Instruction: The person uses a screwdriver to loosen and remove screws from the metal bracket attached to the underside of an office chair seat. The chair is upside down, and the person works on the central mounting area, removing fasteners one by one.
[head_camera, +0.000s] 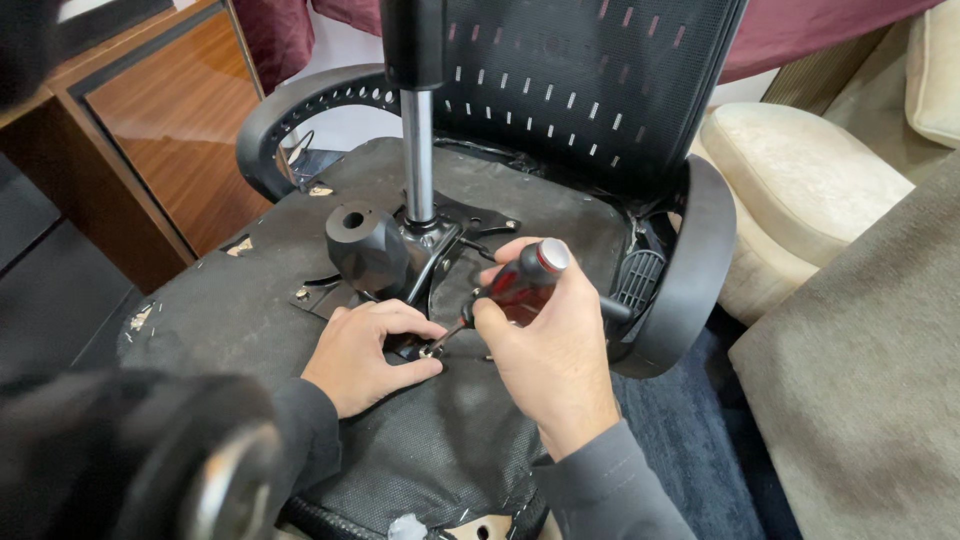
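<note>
Hands meet at the middle of an upturned office chair, on the black fabric underside of its seat (250, 300). The right hand (550, 345) is closed around a screwdriver (520, 285) with a red-and-black handle and a silver cap. The left hand (365, 355) lies knuckles up just left of the tip, fingers curled and pinching at a small metal part on the black mechanism plate (340, 295); what it pinches is too small to tell.

The screwdriver's long axis runs from far right to near left: cap up and away toward the backrest, tip down at the plate between the two hands.

Just beyond the left hand stands a black faceted knob (365, 250) with a round hole on top. Beside it the steel gas column (418, 160) rises upright out of the plate and out of view at the top. The mesh backrest (590, 80) fills the far side. One armrest (300, 120) curves at far left, the other (690, 270) at right, close by the right wrist.

A wooden cabinet (170, 120) is at far left, cream cushions (800, 190) at far right, and a grey upholstered surface (870, 380) at near right. A blurred dark object (130, 450) blocks the near left corner. Pale torn patches (240, 246) dot the fabric's left edge; no labels can be made out.
</note>
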